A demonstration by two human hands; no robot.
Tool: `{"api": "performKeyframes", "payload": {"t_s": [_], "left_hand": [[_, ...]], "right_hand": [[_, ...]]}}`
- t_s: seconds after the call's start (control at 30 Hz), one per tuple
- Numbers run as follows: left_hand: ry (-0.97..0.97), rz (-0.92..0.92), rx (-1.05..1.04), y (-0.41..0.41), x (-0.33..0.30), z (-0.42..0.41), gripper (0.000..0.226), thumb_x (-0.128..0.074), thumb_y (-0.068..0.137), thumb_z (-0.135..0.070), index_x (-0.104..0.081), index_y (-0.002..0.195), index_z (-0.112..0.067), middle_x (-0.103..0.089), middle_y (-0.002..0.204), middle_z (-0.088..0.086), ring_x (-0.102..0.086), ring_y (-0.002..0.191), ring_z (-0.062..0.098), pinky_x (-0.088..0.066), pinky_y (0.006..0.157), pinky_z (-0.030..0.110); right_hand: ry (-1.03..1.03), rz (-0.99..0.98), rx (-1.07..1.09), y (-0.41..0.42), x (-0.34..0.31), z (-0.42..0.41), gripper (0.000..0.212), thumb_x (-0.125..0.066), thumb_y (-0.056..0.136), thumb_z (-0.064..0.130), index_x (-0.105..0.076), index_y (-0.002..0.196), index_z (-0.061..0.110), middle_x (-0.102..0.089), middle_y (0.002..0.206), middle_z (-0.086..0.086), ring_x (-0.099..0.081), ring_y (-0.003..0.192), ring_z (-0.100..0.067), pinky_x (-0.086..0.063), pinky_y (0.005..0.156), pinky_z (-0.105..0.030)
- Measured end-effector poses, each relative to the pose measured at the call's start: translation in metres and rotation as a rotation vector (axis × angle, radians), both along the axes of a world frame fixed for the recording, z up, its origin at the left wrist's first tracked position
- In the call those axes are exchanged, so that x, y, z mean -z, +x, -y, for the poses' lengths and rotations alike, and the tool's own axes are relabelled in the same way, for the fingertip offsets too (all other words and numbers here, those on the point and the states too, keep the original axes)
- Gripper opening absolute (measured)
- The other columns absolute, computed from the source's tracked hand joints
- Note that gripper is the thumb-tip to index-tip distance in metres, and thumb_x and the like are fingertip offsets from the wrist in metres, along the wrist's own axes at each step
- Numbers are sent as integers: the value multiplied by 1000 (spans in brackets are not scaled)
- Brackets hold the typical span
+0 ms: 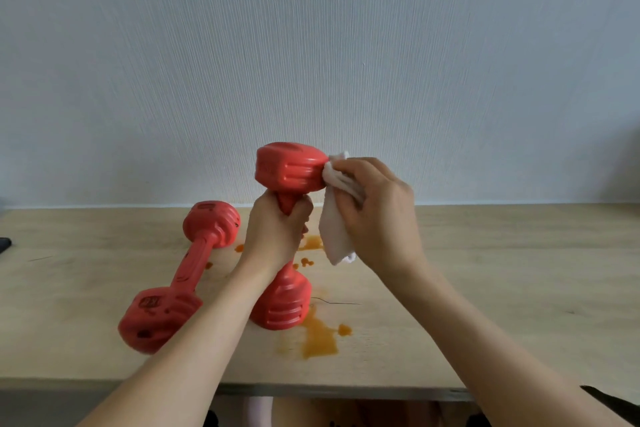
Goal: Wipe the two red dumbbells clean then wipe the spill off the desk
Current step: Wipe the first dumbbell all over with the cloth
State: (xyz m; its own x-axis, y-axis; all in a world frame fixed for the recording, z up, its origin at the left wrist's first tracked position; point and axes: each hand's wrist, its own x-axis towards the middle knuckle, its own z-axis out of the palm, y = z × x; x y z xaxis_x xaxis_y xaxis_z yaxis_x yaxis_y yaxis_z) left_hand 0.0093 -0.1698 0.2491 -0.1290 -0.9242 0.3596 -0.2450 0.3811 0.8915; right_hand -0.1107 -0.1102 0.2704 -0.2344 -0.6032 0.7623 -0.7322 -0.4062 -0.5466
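One red dumbbell (289, 170) stands upright near the middle of the wooden desk (485, 270), its lower head resting on the surface. My left hand (277, 229) grips its handle. My right hand (377, 211) holds a white cloth (334, 232) and presses it against the right side of the upper head. The second red dumbbell (180, 277) lies flat to the left, with dark specks on its near head. An orange spill (318, 336) spreads just right of the standing dumbbell's base, with more orange drops (310, 243) behind my hands.
A light textured wall (311, 45) rises right behind the desk. A dark object (5, 244) pokes in at the left edge. The desk's front edge (346, 390) runs close below my forearms, and a thin hair-like line (336, 302) lies on the wood.
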Motion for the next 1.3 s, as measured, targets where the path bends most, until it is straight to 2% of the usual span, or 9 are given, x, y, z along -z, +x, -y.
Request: {"api": "performKeyframes", "payload": {"t_s": [0.2,0.3,0.4,0.53,0.67,0.73,0.87,1.13,1.3], "left_hand": [[-110,136,57,-4,1,-8,29,-57,85,-7,-53,57,-11,-53,46,1,-50,41,7,-37,46,17],[-72,80,20,-5,0,-5,27,-56,82,-15,-54,55,-10,-52,41,-4,-51,39,5,-39,46,18],[-39,32,17,-6,-1,-2,22,-48,71,-25,-55,57,-9,-53,39,-6,-52,38,5,-41,47,23],[-71,91,70,-7,0,-5,24,-50,71,-25,-54,56,-7,-52,41,-3,-52,39,4,-40,47,22],[-110,126,127,-8,1,-9,25,-53,74,-23,-52,53,-9,-51,41,-3,-49,41,7,-37,46,17],[-101,99,72,-8,1,-7,26,-54,77,-21,-53,53,-12,-52,39,-6,-50,39,4,-38,46,16],[-17,-49,-5,-6,1,0,17,-49,70,-26,-56,57,-16,-54,40,-6,-51,37,7,-43,49,24],[-79,25,40,-8,4,-7,23,-53,78,-16,-55,56,-16,-54,41,-10,-53,39,4,-40,45,17],[4,-55,59,-6,-1,-4,22,-52,74,-20,-54,55,-11,-52,40,-4,-50,38,9,-40,45,18]], "right_hand": [[76,91,80,-15,3,8,14,-57,75,-6,-65,73,5,-64,79,-9,-45,60,-6,-32,58,-5],[20,31,73,-7,-1,3,16,-56,80,1,-71,85,5,-67,90,-9,-61,75,-21,-43,66,-19],[-41,-43,91,3,-4,-1,21,-56,83,7,-72,96,5,-68,98,-11,-64,85,-28,-51,72,-34],[21,16,96,-11,1,2,14,-56,79,2,-70,81,6,-64,83,-7,-55,70,-16,-37,62,-14],[89,73,112,-20,5,10,21,-54,77,-2,-58,62,12,-54,67,0,-44,57,-7,-30,53,-13],[56,28,105,-14,4,8,18,-55,79,2,-61,66,12,-58,71,-2,-48,59,-9,-32,55,-18],[-37,-117,137,7,3,-1,11,-61,80,4,-71,86,3,-68,90,-13,-65,77,-30,-52,66,-31],[67,-58,142,-3,6,7,17,-50,76,6,-66,73,1,-65,84,-13,-60,71,-30,-35,60,-24],[-24,-121,173,8,2,-2,10,-60,82,0,-70,80,1,-67,88,-12,-63,71,-30,-50,58,-32]]}}
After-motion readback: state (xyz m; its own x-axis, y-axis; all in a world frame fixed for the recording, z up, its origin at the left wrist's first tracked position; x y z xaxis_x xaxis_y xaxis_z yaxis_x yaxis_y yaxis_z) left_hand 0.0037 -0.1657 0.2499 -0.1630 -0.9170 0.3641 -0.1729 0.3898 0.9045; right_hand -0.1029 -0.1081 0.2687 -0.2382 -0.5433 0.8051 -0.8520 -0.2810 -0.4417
